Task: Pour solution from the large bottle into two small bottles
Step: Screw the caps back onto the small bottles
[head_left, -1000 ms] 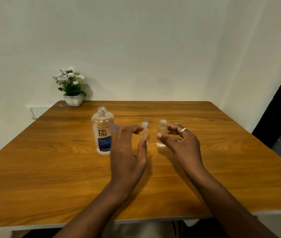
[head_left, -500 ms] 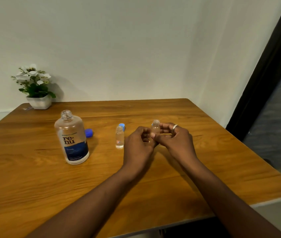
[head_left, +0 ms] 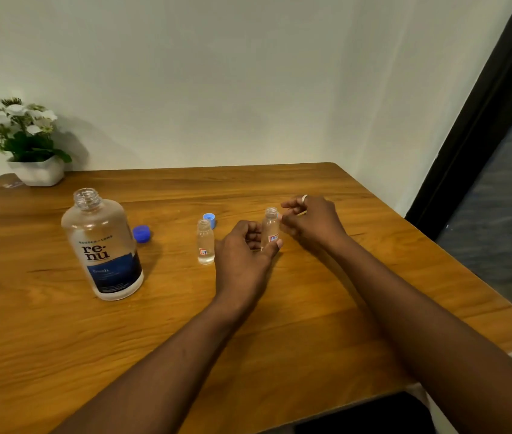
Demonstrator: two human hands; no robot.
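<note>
The large uncapped solution bottle [head_left: 101,245], clear with a dark blue label, stands upright at the left of the wooden table [head_left: 279,324]. Its dark blue cap [head_left: 141,234] lies just to its right. One small clear bottle [head_left: 205,242] stands open in the middle, with a light blue cap [head_left: 209,220] behind it. My left hand [head_left: 245,255] grips the lower part of the second small open bottle [head_left: 270,228], which is upright on the table. My right hand [head_left: 311,223], wearing a ring, hovers just right of that bottle's neck with its fingers curled; whether they hold anything is hidden.
A white pot of white flowers [head_left: 29,151] sits at the table's far left corner against the wall. The table's right edge [head_left: 467,277] runs beside a dark door frame [head_left: 483,120]. Bare wood lies in front of my forearms.
My left hand moved from the first small bottle to the second and closed on it. My right hand let go of that bottle and drew slightly right. The view swung right.
</note>
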